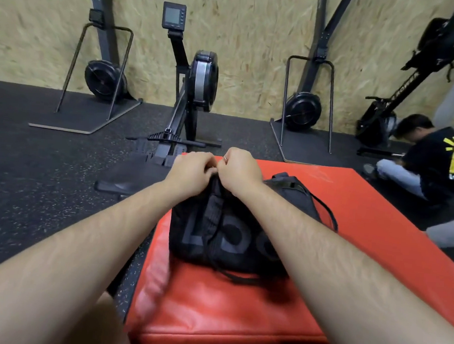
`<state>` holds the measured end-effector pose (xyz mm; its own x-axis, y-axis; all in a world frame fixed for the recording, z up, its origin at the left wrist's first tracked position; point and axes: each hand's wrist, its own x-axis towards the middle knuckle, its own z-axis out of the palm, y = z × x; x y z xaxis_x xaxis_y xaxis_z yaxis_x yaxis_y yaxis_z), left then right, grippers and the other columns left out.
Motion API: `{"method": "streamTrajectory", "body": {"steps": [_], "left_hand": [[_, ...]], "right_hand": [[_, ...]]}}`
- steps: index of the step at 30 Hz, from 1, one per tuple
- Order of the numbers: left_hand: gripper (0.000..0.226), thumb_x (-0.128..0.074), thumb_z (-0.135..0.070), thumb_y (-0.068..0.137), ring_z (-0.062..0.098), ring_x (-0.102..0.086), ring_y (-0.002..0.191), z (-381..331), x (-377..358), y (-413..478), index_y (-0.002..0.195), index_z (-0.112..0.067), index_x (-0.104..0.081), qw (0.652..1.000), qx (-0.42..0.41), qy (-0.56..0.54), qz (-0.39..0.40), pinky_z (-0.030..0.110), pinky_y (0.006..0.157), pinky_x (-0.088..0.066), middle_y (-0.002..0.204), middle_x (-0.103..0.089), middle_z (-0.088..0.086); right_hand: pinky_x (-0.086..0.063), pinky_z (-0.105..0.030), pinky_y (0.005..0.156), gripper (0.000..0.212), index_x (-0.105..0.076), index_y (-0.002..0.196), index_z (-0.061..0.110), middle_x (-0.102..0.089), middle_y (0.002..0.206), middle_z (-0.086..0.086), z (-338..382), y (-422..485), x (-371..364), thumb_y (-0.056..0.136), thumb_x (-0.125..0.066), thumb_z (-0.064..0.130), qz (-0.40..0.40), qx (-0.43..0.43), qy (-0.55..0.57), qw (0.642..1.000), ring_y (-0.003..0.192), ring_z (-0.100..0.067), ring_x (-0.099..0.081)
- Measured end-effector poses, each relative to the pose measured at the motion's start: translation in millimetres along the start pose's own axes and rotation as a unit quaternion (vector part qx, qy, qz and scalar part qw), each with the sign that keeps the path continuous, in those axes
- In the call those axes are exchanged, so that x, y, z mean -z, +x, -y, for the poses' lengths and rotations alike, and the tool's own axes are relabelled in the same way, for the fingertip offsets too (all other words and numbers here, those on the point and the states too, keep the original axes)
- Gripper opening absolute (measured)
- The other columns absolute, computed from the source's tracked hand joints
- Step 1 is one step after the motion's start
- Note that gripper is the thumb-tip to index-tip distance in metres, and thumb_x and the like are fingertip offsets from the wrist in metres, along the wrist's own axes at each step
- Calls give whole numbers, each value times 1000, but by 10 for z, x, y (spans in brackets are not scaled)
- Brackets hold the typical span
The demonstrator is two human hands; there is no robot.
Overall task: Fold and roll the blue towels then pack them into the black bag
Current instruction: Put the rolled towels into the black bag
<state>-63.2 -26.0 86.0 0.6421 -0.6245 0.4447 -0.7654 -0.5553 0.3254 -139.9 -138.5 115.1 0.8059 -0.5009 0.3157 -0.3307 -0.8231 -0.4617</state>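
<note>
A wall of pale chipboard panels (245,24) runs well beyond the grip, above a black speckled rubber floor (29,183). Straight beyond the grip stands a rowing machine (200,83) with a small monitor (173,15) on an arm. Upright flywheel machines stand to the far left (103,78) and far right (302,110) of it. Below the grip lies a red padded block (235,322). Far to the right, a person in a black shirt (435,166) sits on the floor.

- Left hand (193,170) and right hand (237,170) are gripping the top of the black bag (229,231) at frame centre
- Bag is sitting on a red mat (237,308)
</note>
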Motion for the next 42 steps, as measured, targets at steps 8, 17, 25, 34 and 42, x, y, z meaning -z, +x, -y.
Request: {"method": "streamTrajectory", "body": {"steps": [8, 17, 25, 34, 42], "left_hand": [[12, -56, -32, 95, 19, -57, 101, -298, -130, 90, 102, -26, -63, 1000, -13, -7, 27, 40, 90, -40, 102, -64, -6], [8, -58, -14, 95, 29, -59, 105, -389, -204, 202, 95, -17, -65, 998, -2, 39, 55, 39, 90, -45, 105, -63, 6], [12, -60, -28, 94, 20, -58, 102, -1052, -473, 316, 104, -23, -65, 993, -90, -33, 67, 37, 88, -43, 105, -60, -3], [14, -57, -32, 94, 19, -59, 103, -1244, -614, 387, 105, -29, -65, 992, -84, -38, 88, 42, 95, -44, 102, -58, -9], [4, -62, -21, 94, 28, -58, 101, -1532, -841, 519, 92, -18, -63, 991, -93, -59, 77, 43, 94, -45, 98, -60, 0]], "right_hand": [[-40, -32, 69, 21, -63, 103, 14, -68, 110, -7, -582, -64, 250, 95, -48, 27, -23, -11, -62, 998, 100, -32, -64], [-38, -33, 69, 13, -56, 97, 11, -65, 108, -12, -915, -108, 432, 95, -47, 19, -32, -25, -39, 998, 99, -36, -62], [-35, -34, 70, 17, -57, 105, 11, -59, 115, -10, -1059, -181, 585, 97, -47, 22, -41, -4, -75, 996, 103, -34, -60], [-43, -39, 75, 18, -58, 105, 10, -58, 114, -11, -1558, -238, 885, 97, -45, 21, -76, -55, -82, 992, 106, -36, -59], [-44, -39, 84, 21, -56, 112, 8, -59, 120, -12, -1954, -317, 1182, 97, -46, 18, -92, -121, -142, 978, 114, -35, -56]]}}
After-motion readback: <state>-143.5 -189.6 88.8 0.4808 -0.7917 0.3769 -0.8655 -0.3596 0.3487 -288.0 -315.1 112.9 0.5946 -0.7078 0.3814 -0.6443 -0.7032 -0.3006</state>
